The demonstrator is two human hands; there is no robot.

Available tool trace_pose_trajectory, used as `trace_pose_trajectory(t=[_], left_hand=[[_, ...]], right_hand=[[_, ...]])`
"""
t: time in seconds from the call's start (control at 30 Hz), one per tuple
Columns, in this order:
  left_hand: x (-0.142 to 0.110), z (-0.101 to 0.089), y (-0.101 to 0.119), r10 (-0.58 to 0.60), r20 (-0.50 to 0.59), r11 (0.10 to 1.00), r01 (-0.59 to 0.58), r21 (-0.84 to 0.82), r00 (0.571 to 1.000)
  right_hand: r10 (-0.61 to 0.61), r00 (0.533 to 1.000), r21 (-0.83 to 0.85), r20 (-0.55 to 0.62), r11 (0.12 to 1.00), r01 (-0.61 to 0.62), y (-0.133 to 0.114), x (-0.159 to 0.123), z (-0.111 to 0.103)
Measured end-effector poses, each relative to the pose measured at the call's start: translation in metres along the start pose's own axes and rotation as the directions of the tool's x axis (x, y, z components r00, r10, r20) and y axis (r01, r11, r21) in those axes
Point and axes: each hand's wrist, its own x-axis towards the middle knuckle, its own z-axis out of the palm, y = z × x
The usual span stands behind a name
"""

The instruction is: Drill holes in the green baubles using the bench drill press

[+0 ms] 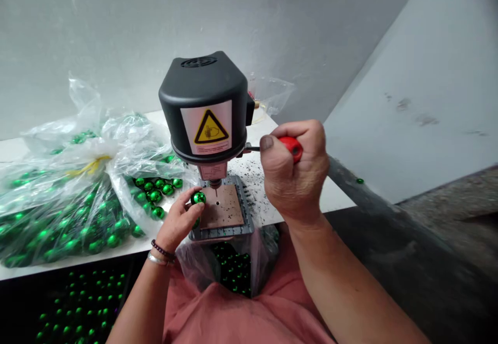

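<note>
left hand (179,223) pinches green ball (198,197) near bench drill (206,100); right hand (294,175) grips red-handled tool (291,148); slip risks fingers.

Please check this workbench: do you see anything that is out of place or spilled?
Yes, two things. One shiny green ball lies alone on the grey surface beyond the white table, away from the others in the plastic bags. Also, black specks are scattered on the table beside the bench drill, like spilled shavings.
</note>
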Motion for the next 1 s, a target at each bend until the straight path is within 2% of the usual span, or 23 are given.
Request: trace_pose_trajectory(t=[0.07,0.17,0.23,0.43,0.6,0.7,1.0], left_hand=[[0.002,0.001,-0.001,0.003,0.015,1.0,-0.003,0.011,1.0],[0.006,0.004,-0.005,0.062,0.003,0.993,-0.062,0.102,0.998],[0.008,0.007,-0.008,0.055,0.01,0.984,-0.056,0.169,0.998],[0.014,0.018,-0.003,0.068,0.016,0.916,-0.069,0.395,0.998],[0.017,0.027,-0.004,0.09,0.032,0.892,-0.095,0.442,0.995],[0.017,0.03,-0.008,0.162,0.043,0.867,-0.163,0.47,0.986],[0.014,0.025,-0.014,0.256,0.152,0.804,-0.298,0.515,0.955]], right_hand=[[-0.026,1.0,0.006,-0.003,1.0,0.026,0.001,0.0,0.0],[-0.046,0.999,0.008,0.001,0.999,0.046,0.002,0.0,0.0],[-0.047,0.999,0.008,0.001,0.999,0.047,0.002,0.0,0.0],[-0.04,0.999,0.003,0.011,0.999,0.04,0.002,-0.001,-0.001],[-0.019,0.999,-0.001,0.029,1.0,0.019,0.002,-0.001,-0.002],[-0.016,0.999,0.001,0.03,1.0,0.016,0.002,-0.002,-0.002],[-0.016,1.0,0.042,0.025,0.999,0.015,0.003,-0.003,-0.002]])
